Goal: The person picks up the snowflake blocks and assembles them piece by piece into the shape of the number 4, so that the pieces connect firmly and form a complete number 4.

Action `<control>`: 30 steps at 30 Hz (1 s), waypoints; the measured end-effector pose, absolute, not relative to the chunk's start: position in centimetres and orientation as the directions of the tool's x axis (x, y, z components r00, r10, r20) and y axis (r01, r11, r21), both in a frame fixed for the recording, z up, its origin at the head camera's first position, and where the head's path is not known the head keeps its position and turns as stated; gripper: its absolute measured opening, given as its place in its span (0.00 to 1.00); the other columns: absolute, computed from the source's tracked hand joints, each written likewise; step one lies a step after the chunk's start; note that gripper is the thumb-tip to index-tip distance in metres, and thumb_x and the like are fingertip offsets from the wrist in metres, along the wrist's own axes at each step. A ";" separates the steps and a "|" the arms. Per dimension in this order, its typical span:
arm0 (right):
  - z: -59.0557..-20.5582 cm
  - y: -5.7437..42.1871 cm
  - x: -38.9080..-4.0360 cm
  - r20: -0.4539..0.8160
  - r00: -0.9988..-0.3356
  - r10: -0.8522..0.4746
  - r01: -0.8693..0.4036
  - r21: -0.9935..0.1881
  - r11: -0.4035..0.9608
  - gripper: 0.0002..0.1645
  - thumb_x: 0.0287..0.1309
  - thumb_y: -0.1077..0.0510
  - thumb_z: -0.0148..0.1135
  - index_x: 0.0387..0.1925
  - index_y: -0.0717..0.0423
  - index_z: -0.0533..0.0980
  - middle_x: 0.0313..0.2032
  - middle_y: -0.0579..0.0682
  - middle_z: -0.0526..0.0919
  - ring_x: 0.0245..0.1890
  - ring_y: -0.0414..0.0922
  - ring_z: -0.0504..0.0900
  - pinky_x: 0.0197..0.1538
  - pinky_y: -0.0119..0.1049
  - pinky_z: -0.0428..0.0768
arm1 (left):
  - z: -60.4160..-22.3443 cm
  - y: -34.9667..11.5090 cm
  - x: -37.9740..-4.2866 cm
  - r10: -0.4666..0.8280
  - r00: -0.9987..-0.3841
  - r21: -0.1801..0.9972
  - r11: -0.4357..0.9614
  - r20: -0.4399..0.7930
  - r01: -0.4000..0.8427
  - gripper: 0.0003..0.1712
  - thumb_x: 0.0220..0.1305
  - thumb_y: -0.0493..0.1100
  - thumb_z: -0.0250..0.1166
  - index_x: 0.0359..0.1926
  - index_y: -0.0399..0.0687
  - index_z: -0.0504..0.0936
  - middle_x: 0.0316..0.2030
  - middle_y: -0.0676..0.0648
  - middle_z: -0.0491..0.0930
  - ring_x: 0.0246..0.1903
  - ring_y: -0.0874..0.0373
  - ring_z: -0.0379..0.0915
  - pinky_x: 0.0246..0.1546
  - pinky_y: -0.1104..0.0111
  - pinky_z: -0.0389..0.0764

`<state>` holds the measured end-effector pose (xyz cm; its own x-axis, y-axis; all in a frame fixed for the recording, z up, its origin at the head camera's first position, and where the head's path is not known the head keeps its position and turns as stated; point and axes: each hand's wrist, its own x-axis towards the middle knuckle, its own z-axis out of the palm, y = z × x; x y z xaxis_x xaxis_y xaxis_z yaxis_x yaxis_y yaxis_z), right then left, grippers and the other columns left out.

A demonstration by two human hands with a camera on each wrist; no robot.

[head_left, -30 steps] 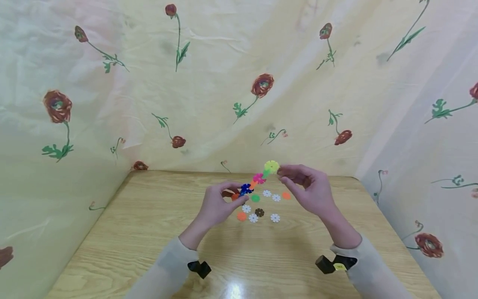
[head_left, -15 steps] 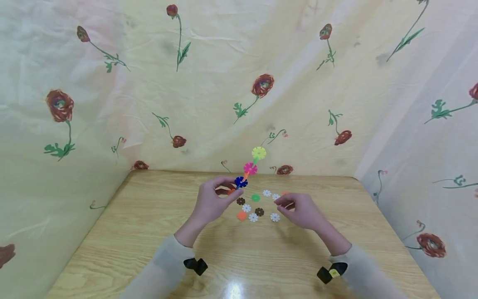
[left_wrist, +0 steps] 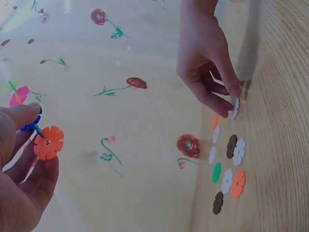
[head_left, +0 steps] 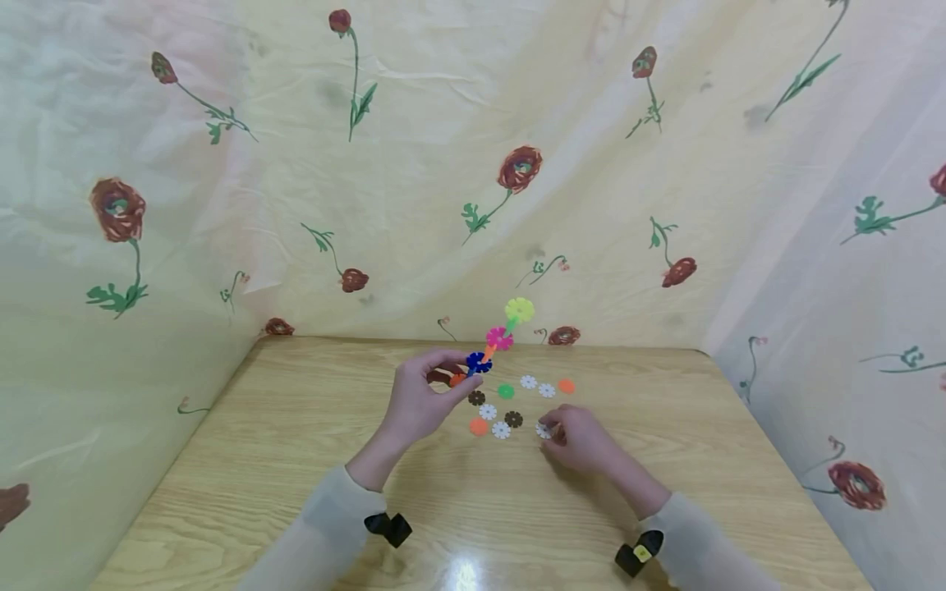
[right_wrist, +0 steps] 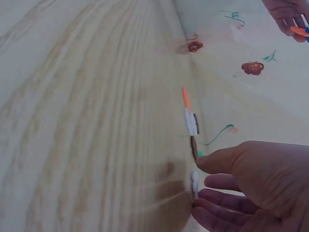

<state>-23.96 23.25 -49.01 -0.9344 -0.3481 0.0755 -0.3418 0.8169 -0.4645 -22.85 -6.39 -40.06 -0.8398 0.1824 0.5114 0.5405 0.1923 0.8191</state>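
My left hand grips one end of a chain of interlocking plastic snowflake discs in the air. An orange disc sits at the fingers, then a blue disc, a pink disc and a yellow disc at the far end. Orange and green discs seen nearly edge-on link them. Down at the table, my right hand has its thumb and fingertips at opposite edges of a white snowflake disc, which the fingers partly cover in the head view.
Loose discs lie on the wooden table: several white discs, brown discs, orange discs and a green disc. Flowered cloth hangs behind the table and along both sides.
My right hand has left the yellow end of the chain and moved down to the white disc on the table. My left hand has shifted slightly left and raised the chain's far end.
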 end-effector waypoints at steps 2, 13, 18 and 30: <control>-49.2 23.1 -23.9 0.082 -0.941 -0.329 -0.329 -0.456 0.827 0.17 0.58 0.65 0.75 0.50 0.66 0.85 0.37 0.50 0.85 0.34 0.39 0.81 0.36 0.29 0.82 | -40.1 -6.3 -22.8 0.183 -0.842 0.822 0.189 0.508 0.537 0.14 0.62 0.39 0.79 0.48 0.42 0.90 0.42 0.43 0.91 0.40 0.50 0.87 0.42 0.67 0.90; -49.2 23.3 -24.2 0.078 -0.960 -0.268 -0.272 -0.481 0.834 0.08 0.58 0.68 0.72 0.36 0.58 0.80 0.31 0.48 0.79 0.31 0.40 0.76 0.34 0.30 0.77 | -40.1 -6.2 -22.9 0.195 -0.854 0.834 0.199 0.482 0.516 0.14 0.62 0.40 0.79 0.48 0.44 0.91 0.43 0.45 0.91 0.40 0.52 0.87 0.42 0.71 0.89; -48.5 22.8 -24.4 0.144 -0.951 -0.274 -0.308 -0.514 0.800 0.05 0.64 0.65 0.69 0.34 0.53 0.82 0.29 0.43 0.83 0.30 0.37 0.76 0.33 0.28 0.77 | -40.1 -6.1 -22.8 0.197 -0.854 0.835 0.190 0.482 0.516 0.13 0.62 0.39 0.79 0.47 0.44 0.91 0.44 0.44 0.91 0.40 0.51 0.87 0.41 0.70 0.89; -43.2 18.7 -22.9 0.684 -0.665 -0.301 -0.730 -0.509 0.456 0.14 0.57 0.74 0.75 0.39 0.54 0.89 0.38 0.50 0.93 0.38 0.47 0.93 0.43 0.39 0.92 | -40.2 -5.9 -22.9 0.193 -0.866 0.853 0.170 0.462 0.493 0.13 0.64 0.40 0.78 0.49 0.44 0.90 0.46 0.42 0.91 0.35 0.58 0.88 0.36 0.65 0.91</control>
<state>-22.95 18.72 -43.19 -0.6646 -0.3006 0.6840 -0.7300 0.4564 -0.5087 -22.86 -5.86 -40.21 -0.8658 0.1930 0.4617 0.4930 0.1701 0.8532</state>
